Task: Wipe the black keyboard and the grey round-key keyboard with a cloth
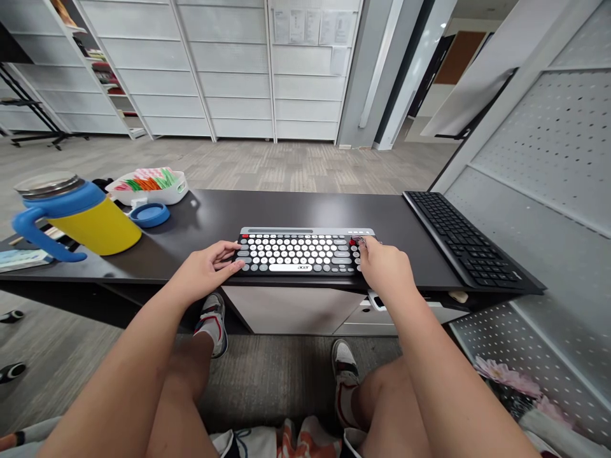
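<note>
Left hand [206,266] rests loosely open, steadying the round-keyed keyboard [300,253] at its 9 o'clock edge; right hand [386,267], fingers curled, presses keys at 3 o'clock; dark worktop [286,210] carries both.

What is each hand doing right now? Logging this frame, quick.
Left hand: open, fingers resting on the keyboard's left edge, holding nothing.
Right hand: fingers curled onto the keyboard's right end; whether it grips cannot be told.

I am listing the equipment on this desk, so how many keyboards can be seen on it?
2. The round-key keyboard lies at the desk's front middle, with the left hand and right hand at its ends. The black keyboard lies along the right side.
</note>
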The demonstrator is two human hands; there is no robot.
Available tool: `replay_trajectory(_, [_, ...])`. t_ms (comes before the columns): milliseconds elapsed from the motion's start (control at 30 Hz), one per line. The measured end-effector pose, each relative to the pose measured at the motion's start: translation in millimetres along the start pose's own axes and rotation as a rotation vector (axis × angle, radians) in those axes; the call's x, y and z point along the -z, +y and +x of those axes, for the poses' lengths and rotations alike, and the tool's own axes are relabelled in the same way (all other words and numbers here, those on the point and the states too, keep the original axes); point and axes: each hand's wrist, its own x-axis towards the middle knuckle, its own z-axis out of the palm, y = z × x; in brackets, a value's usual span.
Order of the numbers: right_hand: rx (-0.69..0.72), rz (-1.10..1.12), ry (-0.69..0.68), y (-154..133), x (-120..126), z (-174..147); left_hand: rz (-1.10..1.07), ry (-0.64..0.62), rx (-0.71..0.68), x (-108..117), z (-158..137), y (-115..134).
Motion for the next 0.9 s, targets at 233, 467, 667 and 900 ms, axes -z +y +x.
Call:
replay_trajectory(233, [-0.010,-0.010,-0.048,2.0,4.1,-0.6,-0.013,0.004,0.009,-1.2,-0.5,2.9])
replay_trajectory(467, [0.041,0.001,0.008,-4.5,-4.9,1.5,-0.023,0.003,-0.001,-1.5,0.6,-2.3])
replay_trajectory(667, [0.079,0.023,0.010,-3.4,-1.9,0.8,-0.029,0.014,-0.005,-2.3,1.4,-4.8])
replay_trajectory(900, [0.145,-0.006,-0.013,1.6,0.3,-0.2,-0.018,0.006,0.003,-2.0,0.7,-0.8])
